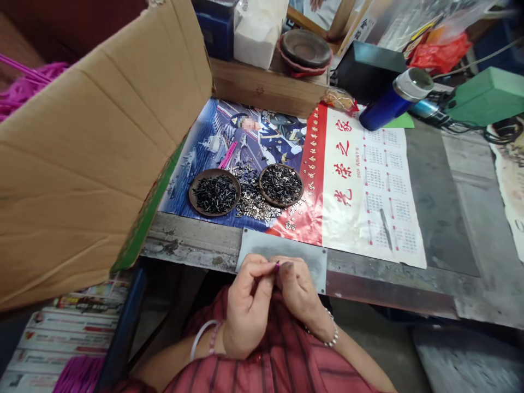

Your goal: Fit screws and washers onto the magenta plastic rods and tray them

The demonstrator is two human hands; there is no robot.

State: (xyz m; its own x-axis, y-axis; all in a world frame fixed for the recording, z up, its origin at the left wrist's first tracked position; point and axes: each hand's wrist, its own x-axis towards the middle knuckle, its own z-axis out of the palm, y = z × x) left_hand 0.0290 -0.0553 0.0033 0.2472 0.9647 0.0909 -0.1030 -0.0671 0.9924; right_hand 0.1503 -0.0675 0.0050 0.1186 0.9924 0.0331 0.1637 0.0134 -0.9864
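My left hand [250,305] and my right hand [301,292] meet over the front edge of the workbench, fingertips pinched together. Between them shows a small magenta piece [278,266] with a dark tip; most of it is hidden by the fingers. Under the hands lies a grey metal plate [262,243]. Beyond it, a left round dish [192,203] and a right round dish [302,192] hold black, pin-like screws. Small metal nuts or washers [256,206] are scattered around and between the dishes. A few magenta strips [227,155] lie behind them.
A large cardboard box [102,142] stands at the left, with magenta pieces [79,374] below it. A calendar poster [339,218] covers the bench, a pen [386,229] on it. A blue flask [385,103] and a green box [487,98] stand at the back right.
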